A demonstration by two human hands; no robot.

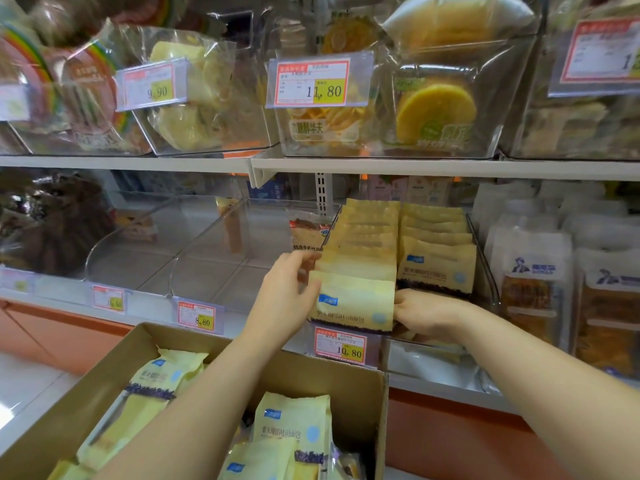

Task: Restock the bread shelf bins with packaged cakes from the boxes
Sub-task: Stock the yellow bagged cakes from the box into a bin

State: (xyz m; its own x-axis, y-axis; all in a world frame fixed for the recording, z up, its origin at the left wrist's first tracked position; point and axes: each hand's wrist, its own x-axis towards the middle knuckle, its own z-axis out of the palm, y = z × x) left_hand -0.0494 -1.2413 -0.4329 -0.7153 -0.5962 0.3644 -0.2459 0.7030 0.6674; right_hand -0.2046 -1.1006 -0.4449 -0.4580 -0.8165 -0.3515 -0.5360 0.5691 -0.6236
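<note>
Left hand (287,289) pinches the front yellow cake pack (353,303) at its left edge; right hand (420,311) grips its right edge. Pack stands upright in the clear bin (485,268), above the open box (360,403).

The white shelf (62,299) carries clear bins (207,244) side by side.

Upper tags (320,81) read 9.90, 11.80; lower tags (341,346) 8.80, 10.80.

An upper price tag (320,83) reads 11.80, a lower price tag (341,348) 10.80
</note>
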